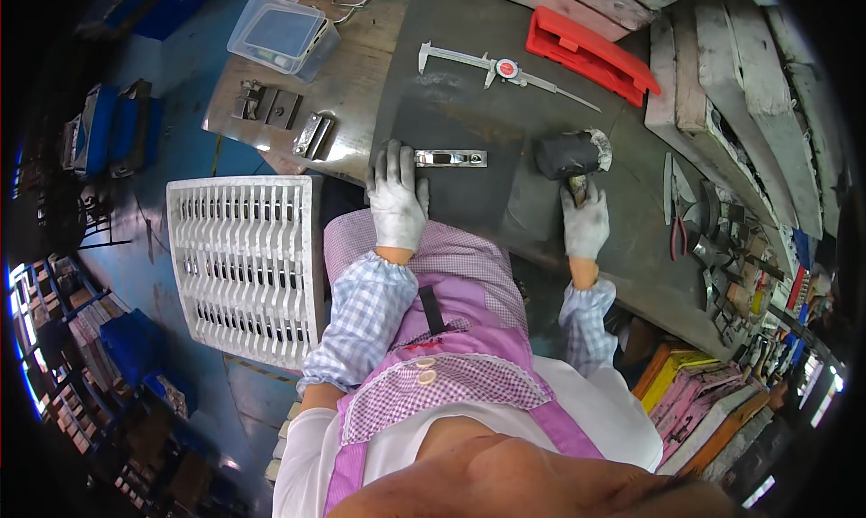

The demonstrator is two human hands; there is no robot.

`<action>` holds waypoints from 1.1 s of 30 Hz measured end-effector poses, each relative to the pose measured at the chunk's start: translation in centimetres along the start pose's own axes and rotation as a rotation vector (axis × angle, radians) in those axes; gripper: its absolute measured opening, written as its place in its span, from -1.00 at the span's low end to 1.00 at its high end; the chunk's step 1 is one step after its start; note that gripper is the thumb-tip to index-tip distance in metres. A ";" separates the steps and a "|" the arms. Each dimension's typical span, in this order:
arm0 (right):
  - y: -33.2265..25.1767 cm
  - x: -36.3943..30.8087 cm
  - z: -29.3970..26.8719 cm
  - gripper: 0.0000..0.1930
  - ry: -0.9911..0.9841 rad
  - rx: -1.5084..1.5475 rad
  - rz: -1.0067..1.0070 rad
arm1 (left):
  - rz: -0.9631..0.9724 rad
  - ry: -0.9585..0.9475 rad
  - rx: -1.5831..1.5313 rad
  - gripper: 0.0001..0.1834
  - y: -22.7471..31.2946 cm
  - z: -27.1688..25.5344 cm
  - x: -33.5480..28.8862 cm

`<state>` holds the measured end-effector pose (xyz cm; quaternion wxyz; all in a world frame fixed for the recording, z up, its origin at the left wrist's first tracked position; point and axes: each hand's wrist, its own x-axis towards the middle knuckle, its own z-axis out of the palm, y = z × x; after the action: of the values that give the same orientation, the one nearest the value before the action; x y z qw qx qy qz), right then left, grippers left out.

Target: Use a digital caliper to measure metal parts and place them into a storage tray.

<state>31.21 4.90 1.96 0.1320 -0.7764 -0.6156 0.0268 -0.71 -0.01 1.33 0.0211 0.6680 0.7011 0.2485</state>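
My left hand, in a white-grey glove, lies on the dark metal work surface with its fingers stretched out. It rests at the left end of a shiny, slotted metal bar; whether it presses on the bar I cannot tell. My right hand, also gloved, is closed round the short handle of a mallet. The mallet's black head is to the right of the bar, with a pale, worn face at one end. Whether the head touches the surface is unclear.
A dial caliper and an open red case lie toward the back. At the left stand a clear plastic box and metal blocks. A white crate of shiny parts stands left of me. Red-handled pliers lie at right.
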 end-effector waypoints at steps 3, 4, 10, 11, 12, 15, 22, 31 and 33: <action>-2.6 2.0 -0.9 -0.46 -0.027 0.038 0.061 | -0.008 -0.011 -0.029 -0.32 -0.2 0.3 -0.2; -3.8 2.8 -2.0 -0.51 -0.201 0.303 0.074 | -0.015 -0.016 -0.019 -0.31 -0.2 0.5 -0.3; -12.4 -0.2 -7.4 -0.73 -0.167 0.612 -0.996 | 0.013 -0.003 0.075 -0.23 -0.3 1.0 -0.7; -13.2 -0.7 -7.5 -0.76 -0.248 0.627 -0.947 | 0.000 -0.025 0.089 -0.23 -0.3 0.9 -0.6; -13.4 -1.1 -7.6 -0.79 -0.315 0.640 -0.903 | -0.006 -0.058 0.068 -0.23 -0.2 0.8 -0.5; -11.2 -0.2 -8.0 -0.69 -0.303 0.323 -0.692 | -0.061 -0.002 -0.132 -0.19 0.0 0.5 -0.3; -6.0 2.7 -7.0 -0.64 0.157 0.005 -0.384 | -0.038 -0.064 -0.018 -0.29 -0.2 0.7 -0.5; -11.2 -1.4 3.2 -0.71 -0.125 0.641 -0.462 | -0.073 -0.054 0.024 -0.26 0.3 0.8 -0.4; -11.3 -0.8 1.5 -0.70 -0.072 0.521 -0.600 | -0.078 -0.111 0.065 -0.25 0.4 0.8 -0.4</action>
<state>19.96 6.78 3.10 0.3046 -0.5011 -0.7920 0.1695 -0.04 -0.10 0.62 0.0479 0.6533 0.7320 0.1872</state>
